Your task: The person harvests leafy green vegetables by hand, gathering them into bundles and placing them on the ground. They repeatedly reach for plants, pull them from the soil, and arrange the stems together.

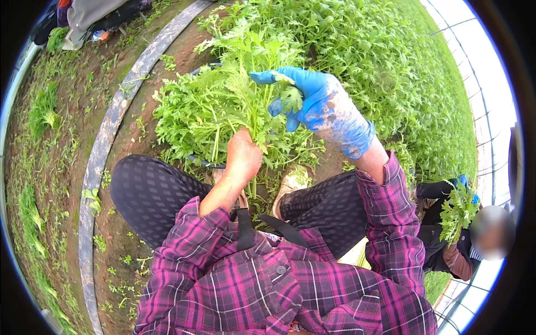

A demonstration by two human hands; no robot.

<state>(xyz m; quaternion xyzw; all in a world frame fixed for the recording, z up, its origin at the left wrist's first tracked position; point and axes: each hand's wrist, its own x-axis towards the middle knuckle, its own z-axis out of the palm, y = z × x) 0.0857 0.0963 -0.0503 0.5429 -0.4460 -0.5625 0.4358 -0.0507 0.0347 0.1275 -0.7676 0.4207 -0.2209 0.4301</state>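
My bare left hand (245,153) grips the stems of an upright bunch of leafy greens (247,90) with deeply cut leaves. To its right, my right hand (312,98) wears a blue glove caked with soil. A loose leaf (292,99) lies among the curled fingers of that glove, while the index finger points left toward the bunch. Below and behind the bunch, more cut greens (184,113) are heaped on a round container, of which only bits of the dark rim (199,161) show. Stems hang down below my left fist, between my shoes.
A dense bed of growing greens (377,75) spreads ahead and right. A grey flat strip (109,121) runs along the soil at left. Beyond it lie several bundles of greens (45,111). Another person (444,234) at right holds greens (456,211). Grey cloth (90,16) is at top left.
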